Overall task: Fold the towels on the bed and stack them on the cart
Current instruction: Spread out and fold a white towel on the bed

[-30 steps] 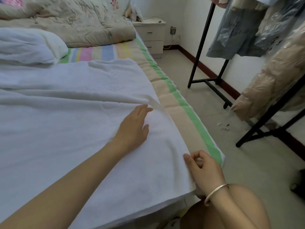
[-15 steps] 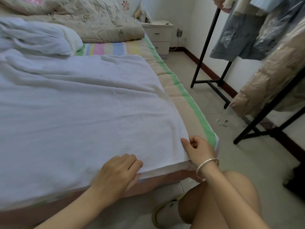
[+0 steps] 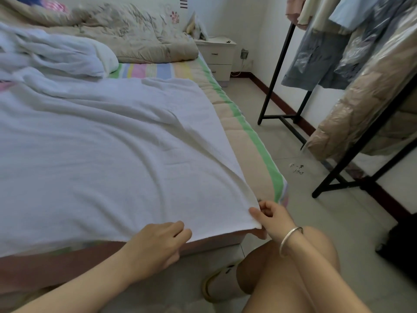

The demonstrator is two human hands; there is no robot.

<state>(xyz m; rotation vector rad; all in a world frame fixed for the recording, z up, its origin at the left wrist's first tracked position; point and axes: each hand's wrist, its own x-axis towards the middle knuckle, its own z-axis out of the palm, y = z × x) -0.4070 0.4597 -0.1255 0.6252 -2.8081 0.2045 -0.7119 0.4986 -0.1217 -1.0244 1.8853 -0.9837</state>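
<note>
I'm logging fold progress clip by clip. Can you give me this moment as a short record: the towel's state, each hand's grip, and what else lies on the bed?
towel: white towel spread out on the bed, not yet folded
right hand: right hand pinches the towel's near right corner
left hand: left hand has its grip on the near edge, fingers curled over it
other towels: crumpled white pile, far left
bedding: beige quilt at the far end
cart: not in view
</note>
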